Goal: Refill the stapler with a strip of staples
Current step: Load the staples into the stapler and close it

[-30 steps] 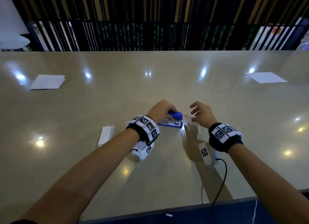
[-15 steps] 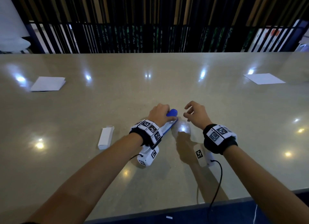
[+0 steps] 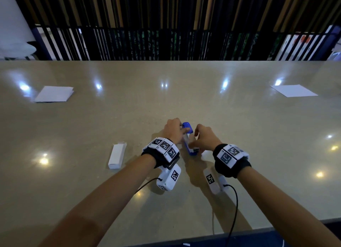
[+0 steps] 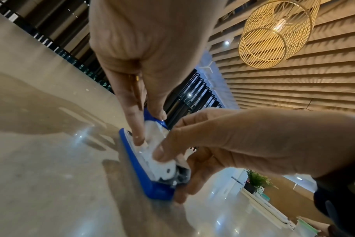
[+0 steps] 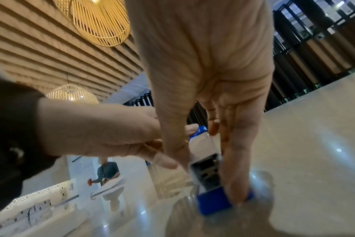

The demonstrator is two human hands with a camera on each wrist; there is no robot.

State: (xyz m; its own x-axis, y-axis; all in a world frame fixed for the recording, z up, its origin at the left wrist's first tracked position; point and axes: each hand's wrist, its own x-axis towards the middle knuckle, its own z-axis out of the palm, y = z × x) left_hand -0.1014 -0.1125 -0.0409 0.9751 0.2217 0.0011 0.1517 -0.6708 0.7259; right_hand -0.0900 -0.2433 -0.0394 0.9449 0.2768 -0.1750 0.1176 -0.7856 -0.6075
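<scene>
A blue and white stapler [image 3: 188, 145] lies on the beige table [image 3: 184, 99], its length pointing away from me. My left hand [image 3: 181, 129] pinches its far end; the left wrist view shows the thumb on the blue tip and the index finger along the side of the stapler [image 4: 144, 173]. My right hand [image 3: 193, 145] grips the near end, where the right wrist view shows the thumb and fingers on either side of the stapler [image 5: 205, 144] and its dark metal rear. No strip of staples shows in any view.
A small white box [image 3: 117, 155] lies on the table left of my left wrist. White paper sheets sit far left [image 3: 54, 93] and far right [image 3: 293, 90]. Wrist camera cables trail toward the table's front edge [image 3: 203, 233].
The stapler has turned from lying crossways to pointing away from me, still held by my left hand. My right hand, hovering apart before, has come in and taken its near end.
</scene>
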